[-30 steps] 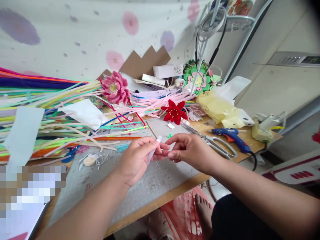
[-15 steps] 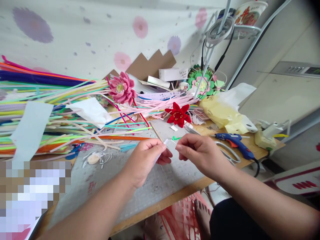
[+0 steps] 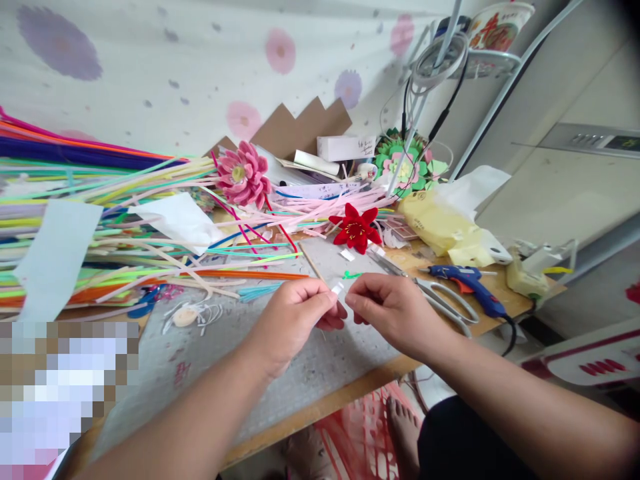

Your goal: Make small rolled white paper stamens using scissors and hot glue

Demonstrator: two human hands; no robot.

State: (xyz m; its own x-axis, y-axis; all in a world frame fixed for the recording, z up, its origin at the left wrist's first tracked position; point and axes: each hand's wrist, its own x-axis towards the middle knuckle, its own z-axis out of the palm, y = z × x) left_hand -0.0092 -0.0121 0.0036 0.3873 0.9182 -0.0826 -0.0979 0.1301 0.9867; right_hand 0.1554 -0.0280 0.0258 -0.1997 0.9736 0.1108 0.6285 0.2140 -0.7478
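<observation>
Head view: scissors (image 3: pixel 395 268) just beside right hand (image 3: pixel 387 307), glue gun (image 3: pixel 467 280) beyond.

Holds a white strip (image 3: pixel 338 289) between thumb and fingers at the left grip (image 3: pixel 300 313). Has the right grip (image 3: pixel 387 303) pinched together just beside the strip, contents too small to tell. Works above a grey mat (image 3: pixel 210 387) on a wooden table (image 3: pixel 320 410). Shows, beyond the hands, a red flower (image 3: pixel 356 228). Includes, near the right grip, scissors (image 3: pixel 423 285) and a blue glue gun (image 3: pixel 463 277); farther left, coloured fuzzy stems (image 3: pixel 140 247).
</observation>
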